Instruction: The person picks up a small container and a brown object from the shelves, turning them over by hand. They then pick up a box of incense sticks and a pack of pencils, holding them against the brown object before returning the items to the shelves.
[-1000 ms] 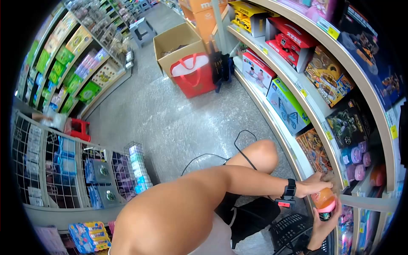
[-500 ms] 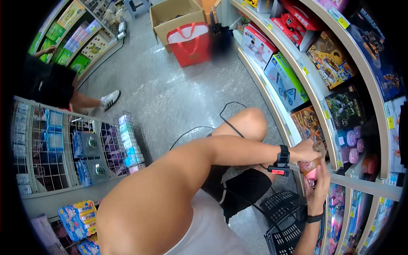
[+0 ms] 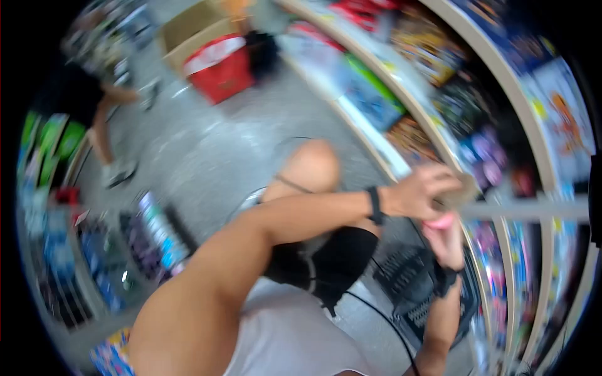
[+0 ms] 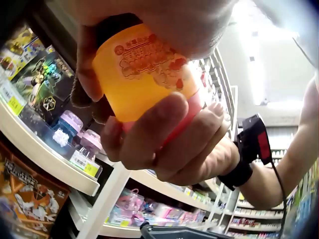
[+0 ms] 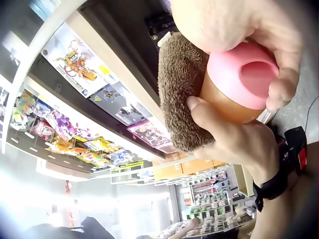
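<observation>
Both hands are on an orange see-through jar (image 4: pixel 144 74) with a pink lid (image 5: pixel 227 72) that has a rounded hollow in it. My left hand (image 3: pixel 421 191) holds a fluffy brown cloth (image 5: pixel 182 94) against the jar's orange side, its thumb over the cloth in the right wrist view. From below, my right hand (image 3: pixel 444 241) grips the jar around the pink end, its fingers (image 4: pixel 164 119) curled over it in the left wrist view. In the blurred head view the hands and cloth hide most of the jar.
A black shopping basket (image 3: pixel 401 276) stands on the floor below the hands. Curved shelves (image 3: pixel 411 88) of boxed toys rise at the right, with a grey rail (image 3: pixel 533 210) close by the hands. Ahead are a red bag (image 3: pixel 222 75) and cardboard box (image 3: pixel 188 28); a person's legs (image 3: pixel 103 135) at left.
The head view has swung and blurred, shifting hands and jar left and up in it. My left hand has turned over the jar, showing more cloth. Another person has come in at the left.
</observation>
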Action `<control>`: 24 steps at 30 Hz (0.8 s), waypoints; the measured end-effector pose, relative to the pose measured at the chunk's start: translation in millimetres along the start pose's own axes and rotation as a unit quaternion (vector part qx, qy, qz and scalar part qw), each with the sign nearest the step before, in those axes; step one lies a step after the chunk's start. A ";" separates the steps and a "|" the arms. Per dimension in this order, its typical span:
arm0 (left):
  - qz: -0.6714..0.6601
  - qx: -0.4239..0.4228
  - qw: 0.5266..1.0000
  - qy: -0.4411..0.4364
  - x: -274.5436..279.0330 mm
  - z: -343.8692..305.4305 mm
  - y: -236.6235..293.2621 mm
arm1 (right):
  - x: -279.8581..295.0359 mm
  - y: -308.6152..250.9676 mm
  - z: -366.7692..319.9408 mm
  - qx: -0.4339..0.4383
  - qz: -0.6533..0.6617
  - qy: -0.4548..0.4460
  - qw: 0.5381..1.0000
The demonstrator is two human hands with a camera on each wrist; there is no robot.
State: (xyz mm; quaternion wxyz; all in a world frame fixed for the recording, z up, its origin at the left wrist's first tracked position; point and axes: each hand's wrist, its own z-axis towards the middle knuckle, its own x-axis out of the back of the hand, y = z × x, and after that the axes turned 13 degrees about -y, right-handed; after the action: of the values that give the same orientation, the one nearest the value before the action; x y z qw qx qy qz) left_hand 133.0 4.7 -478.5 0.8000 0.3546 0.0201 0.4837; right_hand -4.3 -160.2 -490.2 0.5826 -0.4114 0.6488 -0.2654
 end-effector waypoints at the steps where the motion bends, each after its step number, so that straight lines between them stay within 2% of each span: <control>1: 0.015 -0.032 0.999 -0.019 5.1 2.9 3.3 | 12.9 1.4 4.6 -0.054 0.014 0.009 0.998; 2: 0.030 -0.058 0.997 -0.033 2.8 3.4 3.8 | 22.7 11.1 -5.4 0.022 0.001 -0.113 0.993; 3: 0.026 -0.077 0.996 -0.049 1.2 5.9 4.8 | 6.1 -0.8 2.2 -0.043 0.022 -0.064 0.997; 4: 0.009 -0.101 0.993 -0.066 4.8 9.7 9.9 | -19.0 -7.3 -0.2 -0.030 0.053 0.017 0.998; 5: 0.011 -0.122 0.988 -0.091 4.2 11.9 9.0 | -12.5 -9.1 -2.3 -0.058 0.072 0.011 0.996; 6: 0.009 -0.135 0.984 -0.113 -1.1 13.8 7.7 | -16.4 -12.5 -6.2 -0.060 0.054 0.058 0.995; 7: 0.010 -0.151 0.980 -0.132 -3.7 18.4 9.8 | -17.2 -13.1 -11.0 -0.041 0.096 0.062 0.993; 10: -0.021 -0.184 0.971 -0.152 -23.0 33.3 5.9 | -35.4 -31.5 -25.6 -0.043 0.050 0.126 0.990; 13: -0.043 -0.194 0.966 -0.168 -43.1 48.5 4.2 | -36.9 -38.7 -41.7 0.022 0.037 0.171 0.984; 15: -0.125 -0.099 0.976 -0.149 -57.1 53.4 4.6 | -10.7 -40.4 -63.9 0.067 -0.068 0.162 0.982; 16: -0.160 -0.043 0.978 -0.126 -56.3 56.2 9.9 | -11.1 -54.4 -71.9 0.090 -0.134 0.225 0.961; 17: -0.167 -0.045 0.976 -0.129 -55.3 58.2 9.5 | 8.6 -62.4 -82.4 0.116 -0.280 0.307 0.902; 18: -0.167 0.022 0.979 -0.117 -53.4 59.4 6.1 | -1.4 -81.6 -85.2 0.162 -0.358 0.347 0.852; 19: -0.165 0.091 0.976 -0.107 -52.1 60.1 4.5 | 19.5 -94.0 -95.0 0.174 -0.455 0.391 0.781; 20: -0.190 0.132 0.968 -0.095 -49.7 61.8 6.3 | 32.6 -111.0 -102.0 0.150 -0.539 0.462 0.688; 22: -0.204 0.152 0.959 -0.121 -50.4 59.1 -0.3 | 94.0 -129.6 -109.4 0.199 -0.550 0.520 0.623; 23: -0.210 0.169 0.952 -0.142 -49.7 58.1 -4.0 | 98.4 -139.7 -105.5 0.177 -0.560 0.551 0.593; 24: -0.168 0.148 0.963 -0.152 -52.1 55.5 -9.0 | 108.2 -147.3 -100.9 0.183 -0.588 0.557 0.556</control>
State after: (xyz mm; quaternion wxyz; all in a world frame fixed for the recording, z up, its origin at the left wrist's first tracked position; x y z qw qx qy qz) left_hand 132.9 -69.3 -458.5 0.8020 0.5300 0.0291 0.2739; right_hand -67.6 -341.6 -408.8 -0.1185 -0.3559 0.3948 -0.8387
